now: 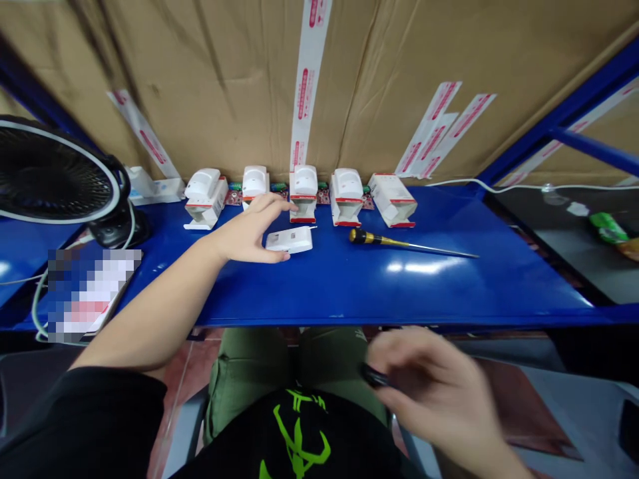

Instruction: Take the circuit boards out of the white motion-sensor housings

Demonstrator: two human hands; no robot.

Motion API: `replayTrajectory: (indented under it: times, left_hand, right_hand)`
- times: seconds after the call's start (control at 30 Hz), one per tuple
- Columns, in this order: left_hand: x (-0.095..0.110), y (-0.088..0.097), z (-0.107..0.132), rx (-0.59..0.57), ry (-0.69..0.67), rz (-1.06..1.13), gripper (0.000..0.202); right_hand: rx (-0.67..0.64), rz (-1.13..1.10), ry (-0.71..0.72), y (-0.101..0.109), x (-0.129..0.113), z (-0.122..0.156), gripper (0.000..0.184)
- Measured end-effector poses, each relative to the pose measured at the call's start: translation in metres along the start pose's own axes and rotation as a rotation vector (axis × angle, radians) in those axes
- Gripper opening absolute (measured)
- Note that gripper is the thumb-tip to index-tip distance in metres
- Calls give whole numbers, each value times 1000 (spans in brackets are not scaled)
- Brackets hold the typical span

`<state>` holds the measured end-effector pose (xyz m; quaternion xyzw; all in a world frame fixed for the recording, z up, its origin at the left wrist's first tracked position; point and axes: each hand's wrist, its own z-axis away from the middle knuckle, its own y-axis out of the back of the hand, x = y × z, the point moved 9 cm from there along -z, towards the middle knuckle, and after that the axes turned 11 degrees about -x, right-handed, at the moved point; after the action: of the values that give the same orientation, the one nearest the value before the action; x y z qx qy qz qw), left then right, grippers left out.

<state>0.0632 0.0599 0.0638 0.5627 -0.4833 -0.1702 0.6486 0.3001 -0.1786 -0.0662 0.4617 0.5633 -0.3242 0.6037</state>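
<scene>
Blue metal shelf top [399,286]: the left hand [244,233], fingers apart, could knock the white casing [289,239]; the right hand's [424,392] pinched black piece [377,376] could slip.

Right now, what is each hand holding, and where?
The right hand pinches a small black object by its end; the left hand touches a white plastic casing at its edge, hold unclear.

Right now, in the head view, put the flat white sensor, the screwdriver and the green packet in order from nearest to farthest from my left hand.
From your left hand:
1. Flat white sensor: right against the hand, on the blue shelf.
2. Screwdriver: farther right on the shelf.
3. Green packet: far right, off the shelf.
</scene>
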Motion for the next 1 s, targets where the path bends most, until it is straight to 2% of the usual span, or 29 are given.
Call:
replayTrajectory:
  times: [0.03,0.1,0.13,0.2,0.27,0.33,0.43,0.5,0.57,0.63,0.7,0.77,0.83,0.93,1.0]
  left_hand:
    - [16,5,5,12,-24,-16,70]
    - [52,0,17,-61,-88,24,42]
    - [72,-10,27,-135,-133,79,33]
    - [102,-41,51,-293,-165,170,27]
    - [118,-77,79,-390,-128,235,30]
    - [116,-109,105,-391,-24,329,34]
    - [102,-144,137,-292,106,505,30]
    - [95,-154,153,-188,151,579,14]
    - [93,-161,163,-133,180,596,11]
    - [97,-157,168,-64,147,561,12]
    - [102,-143,172,13,90,501,13]
    - [104,-120,179,95,57,423,15]
    - [96,-88,192,200,93,295,17]
    - [68,-35,220,378,316,10,16]
    - [38,-5,245,484,631,-203,8]
  right_hand:
    - [-30,-21,7,-11,-3,-26,22]
    - [-99,-50,15,-39,-8,-63,18]
    - [-148,-59,5,-56,-9,-74,18]
    - [-144,-36,42,-77,-13,-81,20]
    - [-175,-52,44,-96,-10,-79,24]
    - [-199,-72,12,-106,-1,-75,28]
    - [-251,-125,-57,-117,12,-75,32]
    - [-316,-168,-97,-127,17,-77,33]
    - [-380,-207,-127,-138,21,-79,33]
    - [-428,-244,-143,-148,22,-81,33]
    - [-460,-268,-136,-154,19,-82,35]
    - [-468,-252,-109,-151,12,-85,36]
    - [-447,-189,-53,-135,-1,-89,34]
    - [-374,-47,104,-95,-31,-93,28]
    - [-274,64,240,-61,-52,-94,27]
